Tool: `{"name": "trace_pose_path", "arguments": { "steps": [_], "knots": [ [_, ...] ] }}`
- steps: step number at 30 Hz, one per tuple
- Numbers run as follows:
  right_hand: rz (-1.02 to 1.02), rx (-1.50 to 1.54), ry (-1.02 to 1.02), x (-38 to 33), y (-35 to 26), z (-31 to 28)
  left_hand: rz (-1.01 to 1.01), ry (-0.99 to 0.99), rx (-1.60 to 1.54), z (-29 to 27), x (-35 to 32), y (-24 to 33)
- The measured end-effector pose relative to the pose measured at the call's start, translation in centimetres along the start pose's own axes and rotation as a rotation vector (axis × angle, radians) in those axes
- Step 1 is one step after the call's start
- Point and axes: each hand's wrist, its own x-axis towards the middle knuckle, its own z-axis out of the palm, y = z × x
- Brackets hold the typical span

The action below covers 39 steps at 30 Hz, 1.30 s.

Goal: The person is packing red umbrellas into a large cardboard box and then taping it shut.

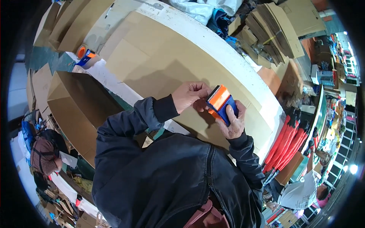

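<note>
My right hand (234,121) is wrapped round a blue and orange packing tape dispenser (221,102), held above a large flat sheet of brown cardboard (159,49). A dark toothed edge runs along the dispenser's upper left side. Close beside that edge is my left hand (192,95), its thumb and fingers drawn together at the dispenser. Whatever those fingers pinch is too small to make out.
Another tape dispenser (88,57), blue and orange, lies at the table's left end. An open cardboard box (72,98) stands at my left. Folded cardboard (275,32) is piled far right, with red wrapped bundles (283,146) nearer. A person (45,154) is at far left.
</note>
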Motion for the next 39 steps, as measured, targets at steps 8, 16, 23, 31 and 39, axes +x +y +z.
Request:
{"name": "trace_pose_path", "arguments": {
  "steps": [8,16,23,31,39],
  "knots": [
    [-0.062,-0.028,-0.167,5.2,-2.1,0.0,0.267,0.297,0.406,-2.6,-2.2,1.8],
    [-0.09,-0.08,-0.281,11.9,-4.5,3.3,0.822,0.828,0.821,-16.6,-6.7,10.5],
    [-0.11,-0.169,-0.337,16.7,-6.0,8.2,0.599,1.155,1.388,-22.5,-7.5,13.2],
    [-0.059,-0.178,-0.389,19.0,-6.9,10.4,0.665,1.107,1.26,-26.9,-5.7,13.1],
    [-0.057,-0.18,-0.475,19.0,-6.7,10.8,0.231,0.923,1.411,-28.3,-5.2,13.1]
  ]
}}
